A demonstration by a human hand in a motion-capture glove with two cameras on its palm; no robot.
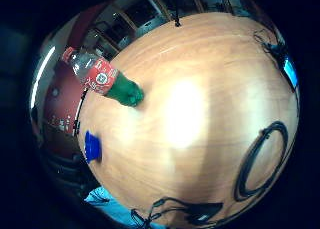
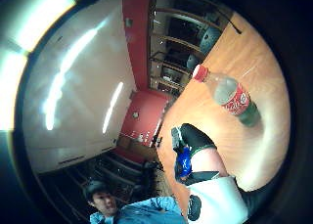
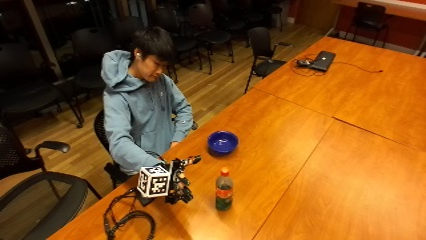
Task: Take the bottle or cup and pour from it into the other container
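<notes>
A plastic bottle (image 3: 224, 190) with a red cap, red label and dark green lower part stands upright on the wooden table (image 3: 313, 150). My gloved right hand (image 3: 180, 181) hovers just left of it, a short gap apart, fingers relaxed and holding nothing. A blue bowl (image 3: 222, 142) sits on the table farther along, near the person's side. The little finger side palm view shows the bottle (image 1: 102, 79) and bowl (image 1: 92, 146) both standing apart from the palm. In the thumb side palm view the gloved thumb (image 2: 195, 137) partly covers the bowl (image 2: 184, 161), with the bottle (image 2: 230, 99) beyond.
A coil of black cable (image 3: 130, 222) lies on the table by the near edge, seen also as the cable loop (image 1: 260, 159). A laptop (image 3: 323, 60) sits on the far table. Chairs (image 3: 40, 200) stand along the table's edge.
</notes>
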